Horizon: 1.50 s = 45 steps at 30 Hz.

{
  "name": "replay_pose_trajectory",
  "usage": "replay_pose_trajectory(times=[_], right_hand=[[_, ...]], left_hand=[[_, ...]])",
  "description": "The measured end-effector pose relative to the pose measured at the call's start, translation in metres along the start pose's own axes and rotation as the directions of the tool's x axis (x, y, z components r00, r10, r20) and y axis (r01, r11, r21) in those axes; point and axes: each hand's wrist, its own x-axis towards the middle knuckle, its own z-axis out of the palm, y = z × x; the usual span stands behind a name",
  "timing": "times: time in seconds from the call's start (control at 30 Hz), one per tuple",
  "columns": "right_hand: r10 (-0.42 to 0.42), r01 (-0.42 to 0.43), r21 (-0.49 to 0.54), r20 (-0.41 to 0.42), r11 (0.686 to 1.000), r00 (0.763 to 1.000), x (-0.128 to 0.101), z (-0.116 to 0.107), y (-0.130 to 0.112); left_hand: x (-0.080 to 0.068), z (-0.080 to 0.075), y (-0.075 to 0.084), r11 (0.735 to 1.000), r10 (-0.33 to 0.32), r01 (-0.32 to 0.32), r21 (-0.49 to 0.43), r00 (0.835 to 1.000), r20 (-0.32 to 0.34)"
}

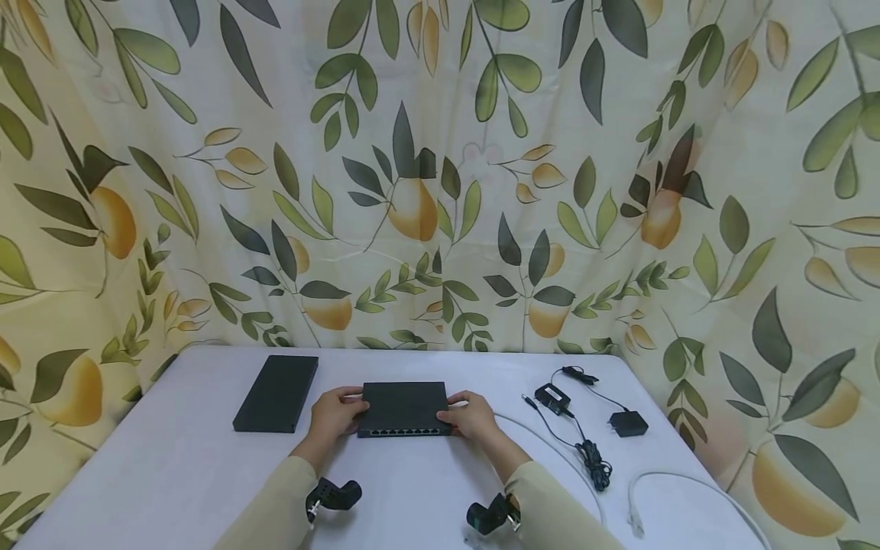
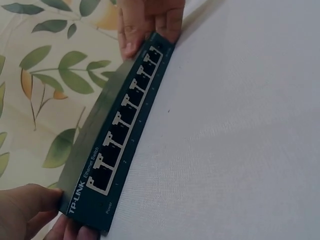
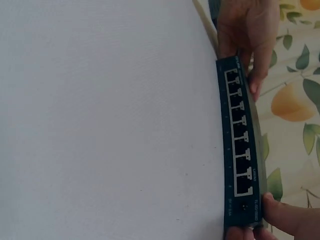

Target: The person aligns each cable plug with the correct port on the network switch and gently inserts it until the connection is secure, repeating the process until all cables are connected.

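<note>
A dark Ethernet switch (image 1: 404,405) is held level between both hands, its row of ports turned toward me. In the left wrist view the switch (image 2: 115,135) shows TP-LINK lettering and numbers under the ports. My left hand (image 1: 334,418) grips its left end, thumb on the top edge and fingers beneath. At the opposite end my right hand (image 1: 474,416) holds it the same way, thumb on top. The right wrist view shows a small round power socket on the switch (image 3: 240,135), beside the last port, near the right hand's fingers.
On the white table (image 1: 206,473), a flat black box (image 1: 276,393) lies at the left. To the right are a black power adapter (image 1: 629,422), a small black module (image 1: 552,397) and a bundled black cable (image 1: 593,464). White cables (image 1: 687,477) curve along the right front.
</note>
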Motion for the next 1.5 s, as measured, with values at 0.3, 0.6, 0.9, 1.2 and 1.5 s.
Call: replay_pose_trajectory(times=[0.3, 0.6, 0.9, 1.2, 1.5], right_hand=[[0.01, -0.009, 0.02, -0.032, 1.0, 0.999, 0.002, 0.003, 0.001], [0.028, -0.029, -0.008, -0.088, 1.0, 0.996, 0.018, 0.004, -0.005], [0.112, -0.117, -0.028, -0.123, 0.993, 0.986, 0.033, -0.002, -0.011], [0.153, -0.156, -0.014, -0.141, 0.988, 0.978, 0.04, -0.002, -0.014], [0.099, -0.104, -0.049, -0.088, 0.993, 0.991, 0.039, -0.008, -0.016]], left_hand=[[0.0, -0.004, 0.0, 0.999, -0.037, 0.037, 0.005, 0.998, 0.054], [0.02, 0.002, 0.011, 0.997, -0.076, 0.075, 0.02, 0.996, 0.043], [0.044, 0.01, 0.017, 0.988, -0.151, 0.151, 0.012, 0.987, 0.062], [0.045, 0.013, 0.018, 0.99, -0.143, 0.144, -0.008, 0.988, 0.065], [0.043, 0.013, 0.009, 0.996, -0.076, 0.077, -0.033, 0.996, 0.038]])
